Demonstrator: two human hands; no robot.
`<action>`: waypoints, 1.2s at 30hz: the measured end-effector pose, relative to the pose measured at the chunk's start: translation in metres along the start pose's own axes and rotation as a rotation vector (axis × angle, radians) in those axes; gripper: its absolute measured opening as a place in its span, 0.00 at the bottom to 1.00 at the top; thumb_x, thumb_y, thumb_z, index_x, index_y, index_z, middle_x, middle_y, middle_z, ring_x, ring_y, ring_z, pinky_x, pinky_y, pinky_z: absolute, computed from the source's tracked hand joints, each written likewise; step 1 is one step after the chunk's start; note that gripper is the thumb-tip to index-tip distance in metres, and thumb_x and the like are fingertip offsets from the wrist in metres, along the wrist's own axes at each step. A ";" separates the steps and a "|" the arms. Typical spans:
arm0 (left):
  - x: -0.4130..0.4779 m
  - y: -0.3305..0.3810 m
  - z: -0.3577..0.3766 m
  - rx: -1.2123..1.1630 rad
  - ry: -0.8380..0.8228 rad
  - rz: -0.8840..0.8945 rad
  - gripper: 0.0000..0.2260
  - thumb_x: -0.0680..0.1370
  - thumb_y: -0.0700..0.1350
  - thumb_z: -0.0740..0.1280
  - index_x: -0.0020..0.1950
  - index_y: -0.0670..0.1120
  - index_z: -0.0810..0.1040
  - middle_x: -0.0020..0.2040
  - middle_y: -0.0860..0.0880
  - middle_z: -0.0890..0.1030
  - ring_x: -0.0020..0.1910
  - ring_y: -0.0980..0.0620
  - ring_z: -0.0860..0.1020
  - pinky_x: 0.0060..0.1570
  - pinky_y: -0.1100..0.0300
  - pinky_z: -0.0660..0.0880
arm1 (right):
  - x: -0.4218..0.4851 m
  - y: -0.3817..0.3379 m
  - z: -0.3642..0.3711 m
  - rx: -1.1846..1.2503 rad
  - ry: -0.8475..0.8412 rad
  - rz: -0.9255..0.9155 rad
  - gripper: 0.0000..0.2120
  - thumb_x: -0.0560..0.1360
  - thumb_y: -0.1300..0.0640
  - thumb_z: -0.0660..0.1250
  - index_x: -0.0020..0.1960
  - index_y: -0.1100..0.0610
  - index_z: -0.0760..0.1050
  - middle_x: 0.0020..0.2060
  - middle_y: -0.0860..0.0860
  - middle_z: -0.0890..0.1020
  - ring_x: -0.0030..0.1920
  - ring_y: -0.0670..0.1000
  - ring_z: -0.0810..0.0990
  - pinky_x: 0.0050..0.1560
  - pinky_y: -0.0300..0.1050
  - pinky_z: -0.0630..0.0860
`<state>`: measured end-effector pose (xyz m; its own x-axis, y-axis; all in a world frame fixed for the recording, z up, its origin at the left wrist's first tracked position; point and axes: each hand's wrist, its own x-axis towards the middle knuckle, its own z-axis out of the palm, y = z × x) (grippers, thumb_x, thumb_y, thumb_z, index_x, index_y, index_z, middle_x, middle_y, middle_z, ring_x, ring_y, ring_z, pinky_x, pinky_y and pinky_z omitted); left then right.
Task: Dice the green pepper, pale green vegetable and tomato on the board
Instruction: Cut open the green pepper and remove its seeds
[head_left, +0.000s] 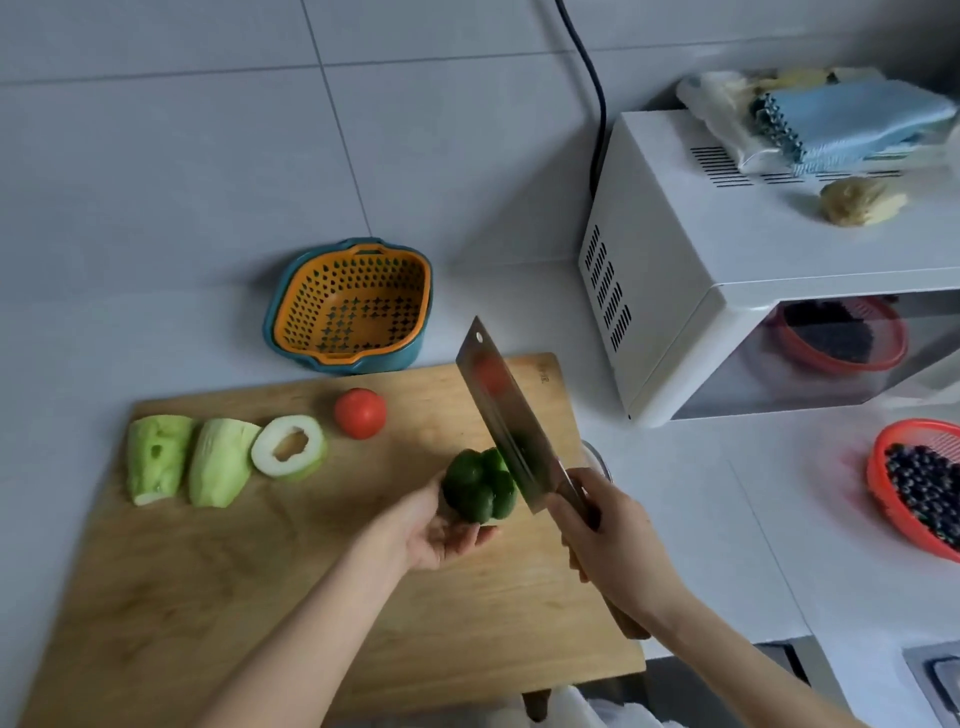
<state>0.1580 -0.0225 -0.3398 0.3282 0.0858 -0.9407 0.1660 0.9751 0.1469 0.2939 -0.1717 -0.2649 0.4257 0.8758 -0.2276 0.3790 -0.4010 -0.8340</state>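
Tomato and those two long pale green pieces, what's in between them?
A hollow ring-shaped slice lies on the board between them, in the head view.

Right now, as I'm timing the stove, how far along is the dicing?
Done: the pale green vegetable sits in three chunks. In hand: the left hand holds the whole dark green pepper, and the right hand holds the steel cleaver at it. Left: all dicing, round red tomato included.
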 end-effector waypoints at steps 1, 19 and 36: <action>-0.003 -0.003 -0.003 0.073 0.048 0.041 0.33 0.76 0.63 0.60 0.60 0.32 0.72 0.47 0.32 0.81 0.38 0.40 0.82 0.25 0.58 0.79 | 0.000 -0.001 0.003 -0.014 -0.003 -0.011 0.03 0.78 0.54 0.62 0.50 0.52 0.73 0.31 0.51 0.77 0.28 0.49 0.77 0.28 0.39 0.76; 0.012 0.018 0.007 0.863 0.156 0.903 0.19 0.73 0.54 0.71 0.59 0.43 0.78 0.51 0.50 0.81 0.51 0.48 0.81 0.47 0.47 0.80 | 0.004 -0.025 0.015 -0.305 0.139 -0.052 0.05 0.79 0.53 0.60 0.44 0.50 0.68 0.28 0.42 0.69 0.27 0.44 0.69 0.28 0.34 0.65; 0.010 0.034 0.022 0.910 0.160 0.925 0.10 0.73 0.47 0.72 0.49 0.42 0.80 0.39 0.55 0.79 0.47 0.46 0.81 0.47 0.45 0.79 | 0.022 -0.035 0.008 -0.402 -0.112 0.199 0.11 0.81 0.50 0.54 0.49 0.58 0.69 0.37 0.50 0.75 0.34 0.49 0.74 0.36 0.44 0.75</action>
<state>0.1872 0.0066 -0.3375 0.5559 0.7303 -0.3970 0.5255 0.0613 0.8486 0.2838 -0.1363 -0.2450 0.4395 0.7860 -0.4349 0.5970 -0.6173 -0.5124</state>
